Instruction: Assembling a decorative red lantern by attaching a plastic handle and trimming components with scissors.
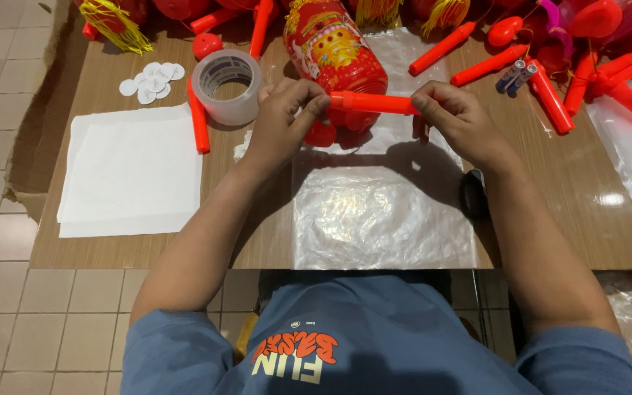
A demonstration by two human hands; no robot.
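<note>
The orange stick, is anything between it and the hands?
No. Both hands already touch the orange stick: the left hand pinches one end and the right hand the other. Nothing lies between fingers and stick. A red lantern lies just behind it and clear plastic sheet below.

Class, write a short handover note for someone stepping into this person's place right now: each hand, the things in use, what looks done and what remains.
Left hand pinches one end of the orange plastic stick; right hand grips the other end, holding it level above the table.
Red cylindrical paper lantern lies just behind; clear plastic sheet spread below.
Done: sheet laid out.
Left: stick not yet joined to lantern.
</note>
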